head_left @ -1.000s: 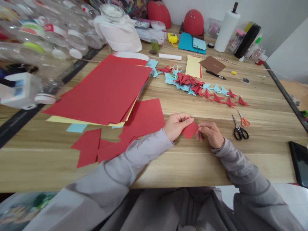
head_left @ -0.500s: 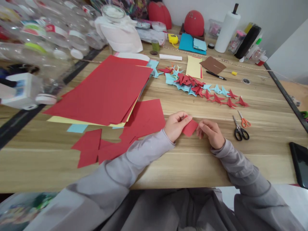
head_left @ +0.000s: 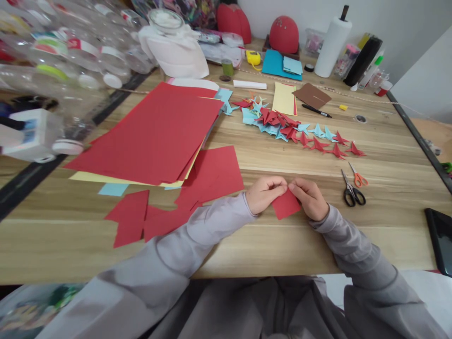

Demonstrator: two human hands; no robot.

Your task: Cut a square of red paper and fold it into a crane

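Since half a second ago, the right hand (head_left: pixel 310 198) has come up against the left hand (head_left: pixel 267 194), and the small red paper (head_left: pixel 286 205) has swung lower, toward the near edge of the bench (head_left: pixel 247 254). At far left, plastic bottles (head_left: pixel 81 52) are heaped together. Next comes a stack of large red sheets (head_left: pixel 155 136), with yellow showing beneath. Nearer the person lie cut red pieces (head_left: pixel 130 216), and right of them a wider red sheet (head_left: pixel 221 169), partly under the stack. The left hand pinches the small paper's upper edge between thumb and fingers; the right hand grips it just beside, fingertips nearly meeting, so that the paper hangs below both. Beyond the hands stretches a row of folded red and light blue figures (head_left: pixel 319 144). Right of them, black-handled scissors (head_left: pixel 347 184) lie beside orange-handled scissors (head_left: pixel 355 174). A black device (head_left: pixel 441 240) sits at the far right.
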